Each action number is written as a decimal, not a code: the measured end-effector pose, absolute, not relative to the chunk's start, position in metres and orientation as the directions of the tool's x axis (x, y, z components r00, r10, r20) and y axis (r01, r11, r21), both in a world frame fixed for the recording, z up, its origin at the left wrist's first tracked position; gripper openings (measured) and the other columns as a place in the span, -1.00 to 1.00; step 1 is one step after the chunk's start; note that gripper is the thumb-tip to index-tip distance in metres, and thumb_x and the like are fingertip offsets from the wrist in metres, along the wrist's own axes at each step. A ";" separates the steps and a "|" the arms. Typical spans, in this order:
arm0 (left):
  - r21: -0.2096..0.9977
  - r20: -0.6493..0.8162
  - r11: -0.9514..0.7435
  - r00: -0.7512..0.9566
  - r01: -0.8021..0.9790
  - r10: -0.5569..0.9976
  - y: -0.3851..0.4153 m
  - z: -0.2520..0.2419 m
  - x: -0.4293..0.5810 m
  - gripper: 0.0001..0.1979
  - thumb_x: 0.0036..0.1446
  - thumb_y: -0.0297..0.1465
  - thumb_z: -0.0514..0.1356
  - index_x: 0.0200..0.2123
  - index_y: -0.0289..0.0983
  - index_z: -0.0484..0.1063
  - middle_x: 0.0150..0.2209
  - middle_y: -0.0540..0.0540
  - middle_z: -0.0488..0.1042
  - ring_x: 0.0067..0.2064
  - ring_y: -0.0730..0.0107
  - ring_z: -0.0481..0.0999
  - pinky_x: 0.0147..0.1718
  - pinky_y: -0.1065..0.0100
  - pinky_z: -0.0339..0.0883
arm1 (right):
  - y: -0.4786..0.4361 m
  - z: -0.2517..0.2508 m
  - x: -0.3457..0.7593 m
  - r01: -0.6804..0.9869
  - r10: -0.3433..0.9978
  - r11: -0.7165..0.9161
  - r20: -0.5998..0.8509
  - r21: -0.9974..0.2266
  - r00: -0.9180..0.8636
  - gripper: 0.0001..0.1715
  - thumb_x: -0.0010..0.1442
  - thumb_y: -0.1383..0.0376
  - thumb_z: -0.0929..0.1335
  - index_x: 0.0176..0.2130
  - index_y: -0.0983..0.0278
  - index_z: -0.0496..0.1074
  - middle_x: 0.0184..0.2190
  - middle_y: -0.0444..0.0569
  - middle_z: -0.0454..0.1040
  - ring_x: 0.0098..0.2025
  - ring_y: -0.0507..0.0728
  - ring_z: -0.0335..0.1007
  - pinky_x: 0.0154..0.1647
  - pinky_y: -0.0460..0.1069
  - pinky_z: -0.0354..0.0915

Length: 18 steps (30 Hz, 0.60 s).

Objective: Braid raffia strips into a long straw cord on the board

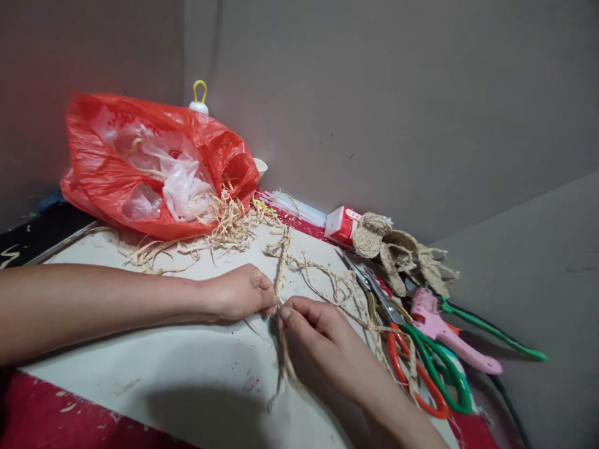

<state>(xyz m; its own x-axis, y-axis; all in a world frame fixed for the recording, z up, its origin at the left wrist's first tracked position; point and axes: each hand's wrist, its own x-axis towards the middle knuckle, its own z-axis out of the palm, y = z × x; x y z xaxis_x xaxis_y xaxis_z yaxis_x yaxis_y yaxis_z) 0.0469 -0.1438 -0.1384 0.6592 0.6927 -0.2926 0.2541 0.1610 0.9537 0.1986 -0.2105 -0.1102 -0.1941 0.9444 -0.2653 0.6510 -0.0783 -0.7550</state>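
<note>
A braid of straw-coloured fibre (283, 259) runs lengthwise over the white board, its loose strands (283, 362) trailing toward me. My left hand (248, 292) pinches the braid from the left, fingers curled. From the right, my right hand (322, 333) grips it at nearly the same spot, thumb and forefinger pressed together. The fingertips almost meet, so the exact grip point is partly hidden. Beyond my right hand lies a thin loose braid (327, 293) that winds toward the scissors.
At the back left a red plastic bag (93, 181) spills loose fibre (234, 227). Orange-handled scissors (437, 399), green-handled scissors (461, 386), a pink glue gun (449, 337), woven fibre pieces (369, 236), a small red-and-white box (344, 224) and translucent sticks (299, 209) line the right and back edge. Grey walls stand behind.
</note>
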 end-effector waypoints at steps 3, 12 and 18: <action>0.934 -0.349 0.299 0.669 0.193 0.656 -0.146 -0.137 0.046 -0.79 -0.05 -0.35 0.12 -0.65 -0.29 0.24 -0.75 0.12 0.15 -0.68 0.61 0.03 -0.68 0.47 -0.13 | -0.217 -0.119 0.188 0.648 0.940 -0.062 -0.263 -0.759 -0.217 -0.65 0.25 0.23 0.13 -0.51 0.26 0.25 -0.61 -0.15 0.22 -0.54 0.02 0.12 -0.53 -0.11 0.06; 0.886 -0.380 0.451 0.722 0.105 0.578 -0.151 -0.137 0.041 -0.71 0.01 -0.31 0.09 -0.66 -0.23 0.09 -0.80 0.17 -0.03 -0.74 0.60 -0.13 -0.73 0.41 -0.31 | -0.226 -0.128 0.179 0.933 0.969 0.104 -0.174 -0.346 -0.173 -0.68 0.27 0.32 0.12 -0.42 0.29 0.33 -0.50 0.08 0.51 -0.47 0.14 0.42 -0.47 -0.04 0.06; 0.952 -0.261 0.297 0.689 0.070 0.676 -0.155 -0.144 0.046 -0.81 -0.07 -0.33 0.14 -0.59 -0.34 0.35 -0.64 0.06 0.30 -0.58 0.58 0.19 -0.54 0.47 0.05 | -0.230 -0.128 0.171 0.969 0.964 0.145 -0.194 -0.201 -0.185 -0.70 0.25 0.37 0.13 -0.22 0.34 0.40 -0.44 0.14 0.55 -0.47 0.20 0.47 -0.49 -0.02 0.06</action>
